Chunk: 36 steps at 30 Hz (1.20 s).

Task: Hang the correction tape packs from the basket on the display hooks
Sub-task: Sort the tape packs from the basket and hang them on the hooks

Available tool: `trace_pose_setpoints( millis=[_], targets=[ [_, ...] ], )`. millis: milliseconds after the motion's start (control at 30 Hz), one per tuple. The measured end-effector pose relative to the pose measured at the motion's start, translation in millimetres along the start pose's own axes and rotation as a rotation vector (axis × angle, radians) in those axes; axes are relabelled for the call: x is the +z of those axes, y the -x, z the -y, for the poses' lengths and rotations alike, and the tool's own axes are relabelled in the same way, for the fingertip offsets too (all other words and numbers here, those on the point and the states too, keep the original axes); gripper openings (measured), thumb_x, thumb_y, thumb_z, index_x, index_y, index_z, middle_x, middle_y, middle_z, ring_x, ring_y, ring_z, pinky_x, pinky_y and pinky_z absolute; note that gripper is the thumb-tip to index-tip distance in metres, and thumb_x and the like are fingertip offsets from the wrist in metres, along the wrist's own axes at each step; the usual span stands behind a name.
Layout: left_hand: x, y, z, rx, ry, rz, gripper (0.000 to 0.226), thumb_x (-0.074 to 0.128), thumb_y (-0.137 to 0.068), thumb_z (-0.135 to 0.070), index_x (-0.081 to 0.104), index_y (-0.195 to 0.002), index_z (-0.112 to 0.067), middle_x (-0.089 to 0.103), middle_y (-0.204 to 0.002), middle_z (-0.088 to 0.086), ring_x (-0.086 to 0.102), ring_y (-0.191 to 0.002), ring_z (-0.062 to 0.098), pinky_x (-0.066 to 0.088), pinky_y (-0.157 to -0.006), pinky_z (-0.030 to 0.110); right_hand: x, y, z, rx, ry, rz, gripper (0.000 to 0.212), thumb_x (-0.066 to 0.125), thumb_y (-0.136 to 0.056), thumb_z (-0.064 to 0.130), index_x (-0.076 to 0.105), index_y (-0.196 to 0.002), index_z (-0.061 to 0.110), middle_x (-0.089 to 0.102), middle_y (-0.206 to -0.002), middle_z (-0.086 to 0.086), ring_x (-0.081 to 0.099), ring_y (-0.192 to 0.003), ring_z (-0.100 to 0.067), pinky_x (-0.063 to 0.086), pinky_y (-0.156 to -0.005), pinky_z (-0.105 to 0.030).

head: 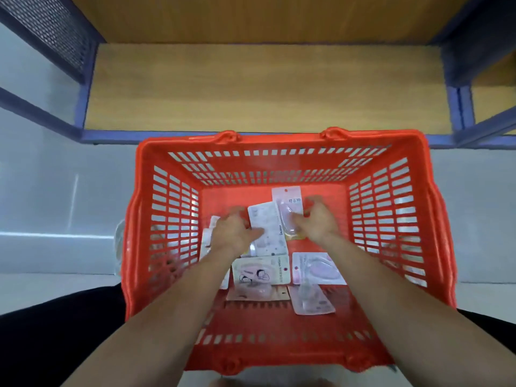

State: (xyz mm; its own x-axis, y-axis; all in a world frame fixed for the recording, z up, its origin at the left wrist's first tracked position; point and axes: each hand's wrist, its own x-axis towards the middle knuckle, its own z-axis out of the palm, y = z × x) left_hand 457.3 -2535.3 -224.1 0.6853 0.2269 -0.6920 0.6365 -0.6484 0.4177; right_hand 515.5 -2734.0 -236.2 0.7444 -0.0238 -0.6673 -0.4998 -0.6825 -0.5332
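Note:
A red plastic basket [279, 152] stands on the floor below me with several correction tape packs on its bottom. Both my arms reach down into it. My left hand [233, 233] holds a white pack [268, 222] by its left edge, thumb on top. My right hand [317, 220] grips a pinkish blister pack [287, 203] that stands against the far wall of the basket. More packs lie nearer me: a pink-and-white one [262, 272], a clear blister one [318, 268] and another [312, 301]. No display hooks are in view.
A wooden shelf [265, 88] in a blue metal frame [251, 134] sits low just beyond the basket. A mesh panel [53, 29] stands at the upper left. Grey floor lies on both sides. My dark trousers [55, 336] show at the lower left.

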Motion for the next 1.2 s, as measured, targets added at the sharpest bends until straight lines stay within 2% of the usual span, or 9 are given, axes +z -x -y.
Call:
trace_pose_setpoints(
  millis=[100,200,333,500,667,800,1033,1100,1200],
  targets=[
    [9,-8,-1,-0.031,-0.034,-0.074,0.039,0.082,-0.076,-0.05,0.069,-0.106,-0.029,0.076,-0.103,-0.008,0.062,-0.092,0.015,0.055,-0.085,0.034,11,-6,-6,0.031,-0.046,0.014,0.044,0.083,-0.081,0.017,0.056,-0.115,0.014,0.064,-0.085,0.007,0.062,-0.08,-0.017,0.04,-0.057,-0.024],
    [10,-13,2,-0.061,0.074,-0.054,0.03,0.085,-0.076,-0.04,0.058,-0.083,-0.03,0.075,-0.094,-0.009,0.066,-0.085,0.016,0.055,-0.078,0.034,17,-7,-4,0.055,-0.079,0.007,0.041,0.083,-0.076,0.011,0.055,-0.105,0.017,0.061,-0.08,0.009,0.063,-0.077,-0.016,0.049,-0.063,-0.03],
    [-2,-18,7,-0.1,0.438,-0.035,0.034,0.084,-0.081,-0.014,0.053,-0.092,-0.023,0.075,-0.096,0.007,0.074,-0.089,0.025,0.061,-0.081,0.048,10,-4,-5,0.033,-0.137,0.034,0.038,0.079,-0.078,0.006,0.047,-0.094,0.019,0.068,-0.09,-0.003,0.068,-0.086,-0.026,0.056,-0.071,-0.043],
    [-11,-9,-12,-0.043,0.637,-0.045,0.022,0.071,-0.094,-0.01,0.051,-0.102,-0.015,0.074,-0.105,0.013,0.075,-0.076,0.026,0.055,-0.051,0.029,-5,10,-1,-0.066,-0.187,-0.04,0.035,0.076,-0.085,0.008,0.047,-0.089,0.026,0.071,-0.1,-0.008,0.069,-0.09,-0.027,0.056,-0.081,-0.047],
    [5,1,-32,0.079,0.693,0.044,0.028,0.077,-0.088,-0.008,0.054,-0.097,-0.022,0.067,-0.105,0.003,0.069,-0.088,0.024,0.055,-0.06,0.033,-1,19,5,-0.145,-0.245,0.032,0.026,0.07,-0.088,0.001,0.061,-0.105,0.018,0.068,-0.093,0.008,0.064,-0.086,-0.012,0.048,-0.074,-0.02],
    [17,-1,-31,0.151,0.639,0.087,0.028,0.073,-0.089,-0.002,0.061,-0.106,-0.021,0.067,-0.108,-0.005,0.065,-0.104,0.02,0.054,-0.086,0.042,0,16,6,-0.109,-0.358,0.071,0.016,0.065,-0.095,0.013,0.067,-0.112,0.014,0.073,-0.104,-0.001,0.068,-0.097,-0.02,0.052,-0.088,-0.034],
    [24,-9,-34,0.178,0.663,0.138,0.034,0.071,-0.089,0.004,0.064,-0.108,-0.023,0.075,-0.103,0.01,0.066,-0.083,0.012,0.052,-0.073,0.03,-5,7,-2,-0.075,-0.344,0.105,0.03,0.084,-0.074,0.022,0.07,-0.099,0.03,0.077,-0.095,0.004,0.073,-0.092,-0.018,0.059,-0.087,-0.042],
    [29,-12,-35,0.16,0.63,0.133,0.034,0.074,-0.087,0.004,0.063,-0.109,-0.02,0.073,-0.095,0.009,0.063,-0.079,0.007,0.046,-0.075,0.024,-6,4,-7,-0.041,-0.337,0.088,0.046,0.081,-0.063,0.031,0.068,-0.107,0.027,0.077,-0.098,0.003,0.074,-0.093,-0.021,0.059,-0.088,-0.049],
    [35,-15,-38,0.121,0.563,0.052,0.042,0.083,-0.081,-0.008,0.059,-0.113,-0.02,0.064,-0.094,-0.002,0.06,-0.087,0.009,0.044,-0.078,0.023,-8,2,-12,-0.028,-0.378,0.115,0.051,0.083,-0.07,0.015,0.065,-0.118,0.017,0.077,-0.104,-0.003,0.073,-0.099,-0.026,0.058,-0.09,-0.052]
  ],
)
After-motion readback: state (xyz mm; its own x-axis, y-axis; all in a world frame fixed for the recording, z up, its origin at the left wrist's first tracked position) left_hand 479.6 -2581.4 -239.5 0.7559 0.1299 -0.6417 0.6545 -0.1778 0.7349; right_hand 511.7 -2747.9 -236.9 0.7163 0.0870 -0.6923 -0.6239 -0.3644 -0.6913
